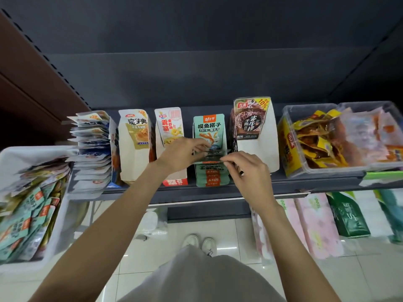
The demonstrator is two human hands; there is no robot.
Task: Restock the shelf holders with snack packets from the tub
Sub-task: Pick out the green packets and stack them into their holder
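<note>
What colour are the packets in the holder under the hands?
Teal packets with orange labels, seen from the head view.

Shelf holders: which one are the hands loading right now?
The teal holder, fourth from the left. Both the left hand and right hand hold a packet over it.

a shop aisle — dark metal shelf (218, 190), branded snack holders (209, 136), stocked tissue packs (316, 225)

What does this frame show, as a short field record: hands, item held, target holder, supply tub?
left hand: pinches the left end of the teal packet
right hand: pinches its right end
packet position: flat, over the teal holder
holder state: teal packets already stacked at its front
supply: white tub at left, holding more teal packets
neighbours: clear bins at right
</note>
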